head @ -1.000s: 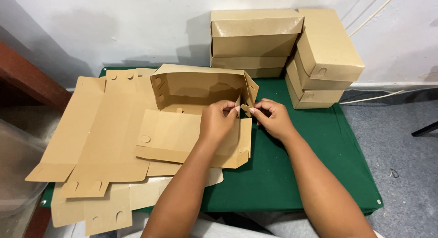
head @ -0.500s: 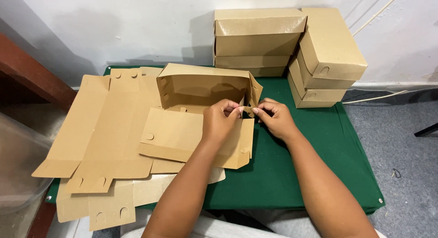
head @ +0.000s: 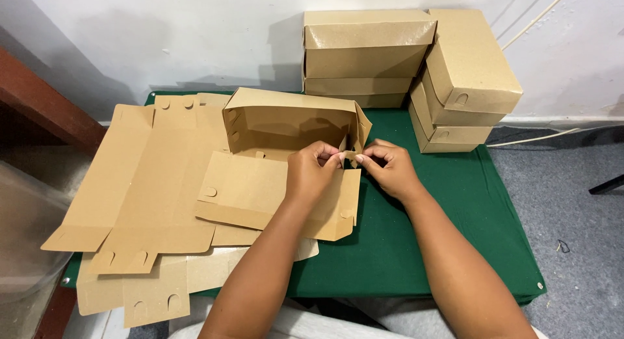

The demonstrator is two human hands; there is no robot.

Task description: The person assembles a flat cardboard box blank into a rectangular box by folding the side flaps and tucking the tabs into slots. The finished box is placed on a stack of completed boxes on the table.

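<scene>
The half-folded brown cardboard box [head: 292, 128] sits mid-desk on the green cloth-covered desk [head: 455, 202], its lid flap lying open toward the near side. The left hand [head: 312, 173] and right hand [head: 387, 170] meet at its right near corner, each grip pinched shut on a small corner tab. The fold goes best with the tab creased squarely, thumbs pressing inward. Both forearms reach in from the near edge, wrists slightly bent.

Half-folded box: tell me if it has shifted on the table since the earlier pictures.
No. The half-folded box sits in the same spot relative to the stack of finished boxes behind it; only the camera view drifted slightly.
</scene>
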